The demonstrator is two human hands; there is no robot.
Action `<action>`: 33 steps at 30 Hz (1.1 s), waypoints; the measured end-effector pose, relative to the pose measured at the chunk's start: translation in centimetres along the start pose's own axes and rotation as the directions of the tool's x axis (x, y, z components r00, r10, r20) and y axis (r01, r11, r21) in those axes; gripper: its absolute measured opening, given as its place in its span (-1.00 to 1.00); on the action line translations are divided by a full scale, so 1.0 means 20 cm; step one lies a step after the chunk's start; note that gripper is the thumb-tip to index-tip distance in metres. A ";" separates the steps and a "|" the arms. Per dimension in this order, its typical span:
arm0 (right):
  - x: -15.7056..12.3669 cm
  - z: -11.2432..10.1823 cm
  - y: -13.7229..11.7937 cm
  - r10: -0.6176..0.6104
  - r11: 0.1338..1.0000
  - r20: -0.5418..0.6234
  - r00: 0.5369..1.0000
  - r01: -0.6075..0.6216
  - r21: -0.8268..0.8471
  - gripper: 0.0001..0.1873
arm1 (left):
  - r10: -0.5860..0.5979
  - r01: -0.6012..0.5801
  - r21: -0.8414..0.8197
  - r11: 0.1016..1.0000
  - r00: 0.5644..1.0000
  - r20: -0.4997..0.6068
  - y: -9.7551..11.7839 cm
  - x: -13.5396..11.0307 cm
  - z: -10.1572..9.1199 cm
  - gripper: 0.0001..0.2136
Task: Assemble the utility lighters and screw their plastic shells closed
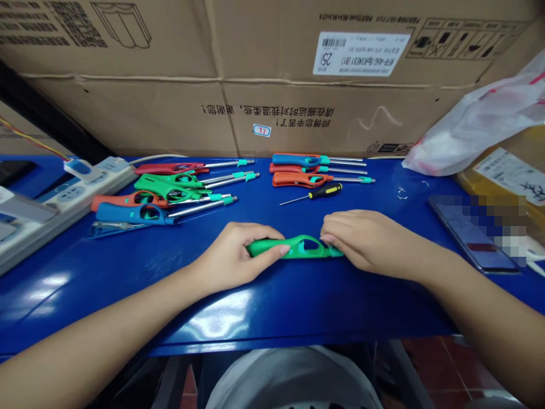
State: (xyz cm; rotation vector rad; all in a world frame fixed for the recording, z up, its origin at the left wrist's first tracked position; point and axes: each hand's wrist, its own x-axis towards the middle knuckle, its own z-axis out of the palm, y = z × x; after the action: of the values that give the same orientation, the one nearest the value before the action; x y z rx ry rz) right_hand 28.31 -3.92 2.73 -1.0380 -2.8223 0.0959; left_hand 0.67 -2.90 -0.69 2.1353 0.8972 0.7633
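Note:
A green lighter handle (298, 248) lies flat on the blue table (128, 272), held at both ends. My left hand (238, 255) is closed round its left end, thumb along the front. My right hand (361, 238) covers its right end with the fingers curled over it. A small black-and-yellow screwdriver (317, 193) lies just behind the hands.
Several long-nozzle lighters in red, green and blue (170, 193) are piled at the left, and three more (315, 169) lie at the back centre. A white power strip (55, 199) sits far left. A phone (468, 233), a plastic bag (477, 125) and cardboard boxes (255, 85) border the right and back.

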 end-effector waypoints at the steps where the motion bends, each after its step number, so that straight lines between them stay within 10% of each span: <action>1: -0.01 -0.01 0.01 0.014 1.000 -0.020 1.000 -0.013 0.017 -0.65 | 0.007 -0.007 0.006 1.000 1.000 -0.022 0.00 0.00 0.00 -0.80; 9: -0.08 0.00 0.09 0.021 0.999 -0.104 0.994 -0.018 0.028 -0.72 | 0.057 -0.048 0.046 0.998 0.978 -0.199 0.02 0.02 -0.05 -0.82; 22: -0.09 0.11 0.05 0.029 0.993 -0.080 0.996 -0.038 -0.113 -0.75 | 0.083 -0.069 0.102 0.992 0.987 -0.139 0.02 -0.01 0.00 -0.92; 33: -0.06 0.17 0.08 0.127 0.983 -0.132 0.983 -0.108 0.147 -0.79 | 0.012 0.000 0.098 0.995 0.992 -0.128 -0.01 0.03 -0.02 -0.87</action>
State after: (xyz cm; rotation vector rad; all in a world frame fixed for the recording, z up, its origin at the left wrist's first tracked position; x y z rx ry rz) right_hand 29.81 -3.48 -0.99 -1.1319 -2.5869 0.2198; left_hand 0.69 -2.28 -0.44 2.1945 1.0141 0.8844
